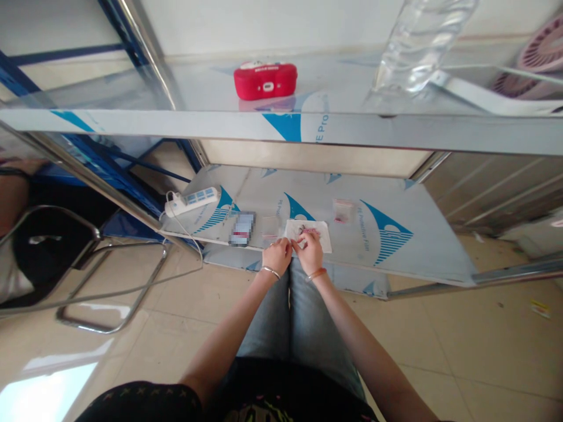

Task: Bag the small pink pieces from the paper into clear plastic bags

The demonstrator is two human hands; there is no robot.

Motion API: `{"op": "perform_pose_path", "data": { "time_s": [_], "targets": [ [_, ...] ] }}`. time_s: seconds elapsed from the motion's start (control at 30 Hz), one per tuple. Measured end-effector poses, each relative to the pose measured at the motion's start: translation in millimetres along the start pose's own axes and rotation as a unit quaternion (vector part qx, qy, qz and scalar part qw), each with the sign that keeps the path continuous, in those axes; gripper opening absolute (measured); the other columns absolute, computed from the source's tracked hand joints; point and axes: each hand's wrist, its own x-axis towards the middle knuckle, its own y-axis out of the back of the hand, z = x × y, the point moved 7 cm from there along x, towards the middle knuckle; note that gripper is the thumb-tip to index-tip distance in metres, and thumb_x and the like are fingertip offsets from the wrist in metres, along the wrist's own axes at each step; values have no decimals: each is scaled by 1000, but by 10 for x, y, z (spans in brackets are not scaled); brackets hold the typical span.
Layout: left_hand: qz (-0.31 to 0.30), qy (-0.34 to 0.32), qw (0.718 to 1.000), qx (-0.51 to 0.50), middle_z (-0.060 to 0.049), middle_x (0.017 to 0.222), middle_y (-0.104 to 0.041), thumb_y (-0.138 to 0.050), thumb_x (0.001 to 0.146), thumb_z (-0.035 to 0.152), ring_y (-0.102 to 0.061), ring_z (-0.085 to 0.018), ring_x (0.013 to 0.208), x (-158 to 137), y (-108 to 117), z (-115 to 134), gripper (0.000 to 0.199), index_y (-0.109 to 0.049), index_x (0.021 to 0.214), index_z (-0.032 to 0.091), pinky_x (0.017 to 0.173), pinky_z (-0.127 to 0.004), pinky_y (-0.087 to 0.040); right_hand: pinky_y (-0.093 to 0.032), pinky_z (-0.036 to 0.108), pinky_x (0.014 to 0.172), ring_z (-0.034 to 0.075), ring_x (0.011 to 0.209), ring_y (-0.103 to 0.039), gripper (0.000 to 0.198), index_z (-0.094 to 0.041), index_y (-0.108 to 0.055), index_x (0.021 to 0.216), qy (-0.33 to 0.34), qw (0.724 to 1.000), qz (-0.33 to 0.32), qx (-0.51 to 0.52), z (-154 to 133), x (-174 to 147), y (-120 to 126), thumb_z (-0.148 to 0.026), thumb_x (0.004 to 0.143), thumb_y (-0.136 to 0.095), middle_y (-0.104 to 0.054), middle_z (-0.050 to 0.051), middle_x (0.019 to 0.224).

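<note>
My left hand (277, 255) and my right hand (310, 253) meet at the front edge of the lower shelf, fingertips pinched close together. Whatever sits between the fingers is too small to make out. Under and behind my right hand lies a white sheet (325, 239), paper or tissue, with a pile of small dark-red pieces (303, 229) partly covered by the fingers. Just left of the sheet is a clear plastic bag (270, 226). Farther right lies a small zip bag (343, 211) with some reddish bits inside.
A phone (242, 228) and a white power strip (193, 200) with its cord lie on the left of the lower shelf (422, 246). Above, the upper shelf (334, 88) carries a red case (265, 81), a clear bottle (417, 50) and a pink fan (543, 50). A metal-framed chair (109, 316) stands left.
</note>
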Motion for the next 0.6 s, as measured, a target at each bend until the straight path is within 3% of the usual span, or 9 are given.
{"op": "perform_pose_path", "data": {
  "time_s": [0.4,0.5,0.6],
  "targets": [
    [-13,29,999,16,-7,92,-65,-32,93,33,-62,-20,86,-72,-48,-5,26,-55,97,21,71,-28,-44,-39,26,61,13,56,-44,36,-20,-45,55,-102,989,95,43,115,-142,-35,-46,76,-56,-48,-1,60],
    [-14,20,1000,19,-7,92,-65,-35,92,33,-62,-20,87,-68,-52,35,25,-56,96,21,71,-28,-44,-38,25,55,13,52,-46,38,-20,-48,50,-193,974,53,111,216,-160,-116,-48,73,-57,-49,-2,50],
    [-8,3,1000,25,-7,92,-65,-35,92,32,-61,-20,89,-70,-48,71,25,-57,94,20,72,-29,-44,-33,24,43,11,40,-41,37,-18,-54,49,-332,925,1,185,338,-241,-222,-50,69,-59,-43,-4,39]
  ]
}}
